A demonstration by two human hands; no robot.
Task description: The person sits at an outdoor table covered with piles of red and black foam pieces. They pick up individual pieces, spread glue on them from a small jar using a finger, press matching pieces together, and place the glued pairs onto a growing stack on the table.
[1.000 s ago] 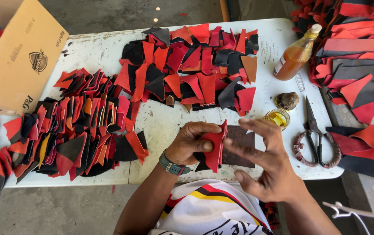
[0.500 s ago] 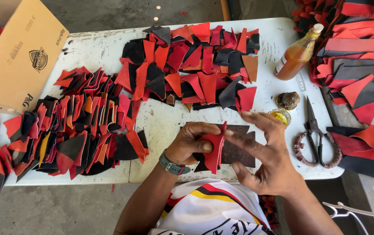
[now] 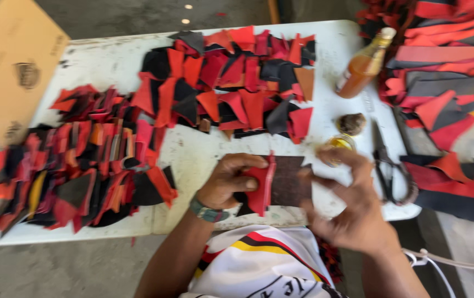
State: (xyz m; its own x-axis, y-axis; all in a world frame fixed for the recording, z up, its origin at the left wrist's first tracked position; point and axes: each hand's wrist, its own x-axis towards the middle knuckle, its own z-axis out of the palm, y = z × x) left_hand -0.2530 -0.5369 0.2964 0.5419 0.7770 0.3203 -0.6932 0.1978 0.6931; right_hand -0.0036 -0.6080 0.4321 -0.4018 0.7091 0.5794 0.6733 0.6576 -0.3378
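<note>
While the left hand [image 3: 231, 182] stays pinched on a folded red leather piece [image 3: 261, 187] at the white table's [image 3: 193, 157] near edge, the right hand [image 3: 352, 212], fingers spread, has lifted slightly off the dark brown panel [image 3: 289, 179], seemingly loosening its press; motion blur obscures contact.

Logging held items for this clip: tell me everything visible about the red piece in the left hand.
The red piece is a flat, roughly triangular offcut, leather-like, narrowing downward. The left hand grips its left edge, holding it on edge over a dark brown rectangular slab on the white table. Motion blur hides finer detail.
</note>
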